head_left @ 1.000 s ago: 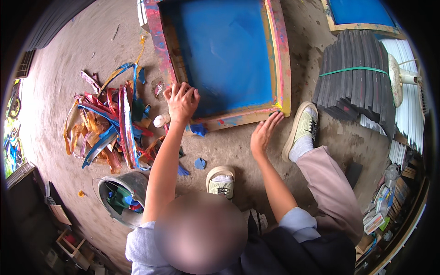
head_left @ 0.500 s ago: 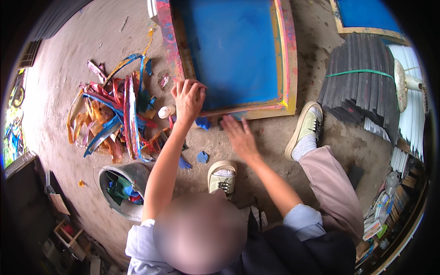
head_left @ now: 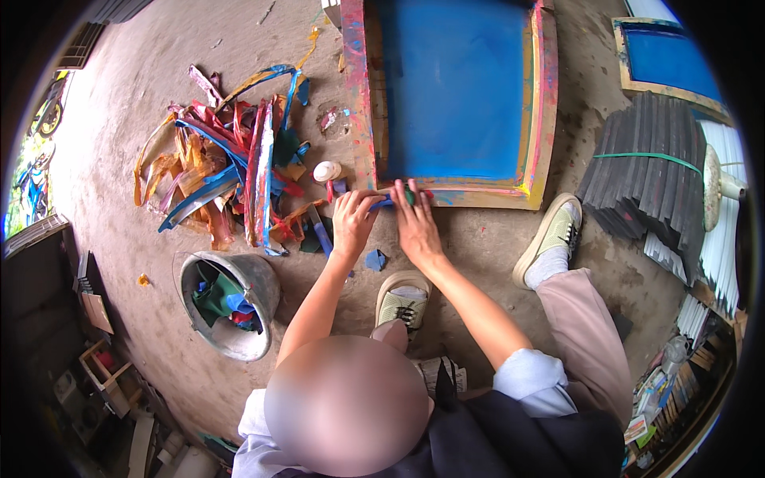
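While both hands are close together at the near rail of the wooden frame [head_left: 543,111], this frame lies on the concrete floor [head_left: 478,251] in front of the person, w/ a blue sheet [head_left: 454,95] stretched inside it. The L hand [head_left: 355,221] has its fingers bent and seems to pinch a blue piece [head_left: 383,202], just beside the frame's near left corner. The R hand [head_left: 417,229] is laid out rather flat, fingers slightly apart, tips on or over the near rail; a green bit [head_left: 409,194] shows among them, but I cannot tell if it is gripped.

As for handling, the blue piece is prob. very light, soft and maybe sticky, so better to take it by a free end, b/c a thin middle might tear. The frame looks stiff and bulky, maybe moderately heavy; a safe hold is on the wooden rails, L and R. The sheet is prob. thin & delicate, so no fingers should press there.

Left of the hands are a pile of coloured strips [head_left: 256,171], a white-topped item [head_left: 327,171], and, nearer the person, a bucket [head_left: 268,277] w/ scraps inside.
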Action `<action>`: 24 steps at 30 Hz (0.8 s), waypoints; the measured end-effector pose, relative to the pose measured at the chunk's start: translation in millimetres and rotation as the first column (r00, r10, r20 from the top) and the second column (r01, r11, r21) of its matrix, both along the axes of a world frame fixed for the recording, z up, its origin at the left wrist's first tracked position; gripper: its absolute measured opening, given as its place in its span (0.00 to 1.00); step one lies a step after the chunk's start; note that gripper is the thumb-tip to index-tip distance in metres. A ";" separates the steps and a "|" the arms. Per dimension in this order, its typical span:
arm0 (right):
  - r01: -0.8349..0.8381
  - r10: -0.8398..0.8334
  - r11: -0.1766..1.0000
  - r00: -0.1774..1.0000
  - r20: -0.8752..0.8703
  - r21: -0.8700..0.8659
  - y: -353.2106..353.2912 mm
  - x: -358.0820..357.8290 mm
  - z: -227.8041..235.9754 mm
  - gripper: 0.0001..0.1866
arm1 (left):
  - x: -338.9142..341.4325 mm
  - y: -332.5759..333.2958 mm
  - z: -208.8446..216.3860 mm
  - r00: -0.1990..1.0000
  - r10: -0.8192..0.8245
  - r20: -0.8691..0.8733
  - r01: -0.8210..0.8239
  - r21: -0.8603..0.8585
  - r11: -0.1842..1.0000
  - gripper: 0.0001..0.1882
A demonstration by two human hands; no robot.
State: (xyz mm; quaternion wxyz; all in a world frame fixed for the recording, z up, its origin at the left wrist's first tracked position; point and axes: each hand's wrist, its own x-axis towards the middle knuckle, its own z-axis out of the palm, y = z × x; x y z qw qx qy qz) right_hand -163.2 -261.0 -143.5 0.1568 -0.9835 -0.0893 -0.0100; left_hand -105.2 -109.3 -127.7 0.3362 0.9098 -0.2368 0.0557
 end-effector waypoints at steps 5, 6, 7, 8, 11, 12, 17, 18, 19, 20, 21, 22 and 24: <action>-0.146 0.124 0.980 0.979 0.160 0.136 2.8 19.8 -2.7 0.32 | -9.9 14.5 7.8 0.975 0.224 -0.013 -0.223 -0.124 0.967 0.14; -0.199 0.179 0.975 0.968 0.177 0.101 -6.1 19.8 -3.6 0.32 | -13.3 18.6 9.5 0.971 0.240 0.011 -0.238 -0.084 0.968 0.13; -0.253 0.236 0.965 0.952 0.196 0.067 -11.3 23.2 -0.9 0.33 | -16.5 21.7 9.0 0.964 0.267 0.004 -0.266 -0.080 0.961 0.12; -0.270 0.238 0.958 0.936 0.260 0.095 -14.5 28.0 1.0 0.29 | -20.2 23.7 7.9 0.956 0.294 -0.003 -0.293 -0.077 0.953 0.12; -0.019 0.036 0.926 0.999 -0.036 0.376 -20.6 40.4 7.9 0.19 | -31.0 25.3 3.8 0.942 0.330 -0.055 -0.331 -0.025 0.943 0.14; -0.113 0.058 0.949 0.980 0.189 0.295 -28.6 47.9 10.7 0.10 | -34.1 23.6 1.8 0.938 0.340 -0.066 -0.341 0.000 0.940 0.16; 0.102 -0.114 0.984 0.991 0.073 0.145 -90.9 62.3 56.5 0.05 | -42.9 21.1 10.6 0.920 0.392 -0.014 -0.391 0.030 0.920 0.27; 0.143 -0.161 0.977 0.981 0.106 0.158 -106.9 65.5 71.3 0.04 | -40.3 20.6 14.0 0.929 0.370 -0.019 -0.370 0.026 0.929 0.29; 0.184 -0.208 0.968 0.968 0.140 0.170 -124.3 66.8 85.7 0.04 | -36.9 18.8 16.9 0.943 0.332 -0.020 -0.332 0.020 0.943 0.29; 0.188 -0.229 0.957 0.956 0.182 0.220 -140.1 66.8 95.5 0.05 | -31.8 16.8 19.3 0.955 0.296 -0.017 -0.296 0.017 0.955 0.28; 0.221 -0.270 0.942 0.947 0.177 0.253 -152.0 65.9 104.4 0.07 | -25.7 15.1 22.3 0.965 0.260 -0.013 -0.260 0.017 0.965 0.28; 0.242 -0.286 0.939 0.944 0.167 0.243 -166.3 63.2 109.8 0.07 | -20.0 11.4 22.8 0.975 0.221 -0.006 -0.221 0.022 0.975 0.31; 0.272 -0.315 0.930 0.935 0.159 0.247 -191.2 55.0 107.0 0.08 | -11.2 2.7 21.9 0.978 0.195 -0.067 -0.198 -0.046 0.979 0.33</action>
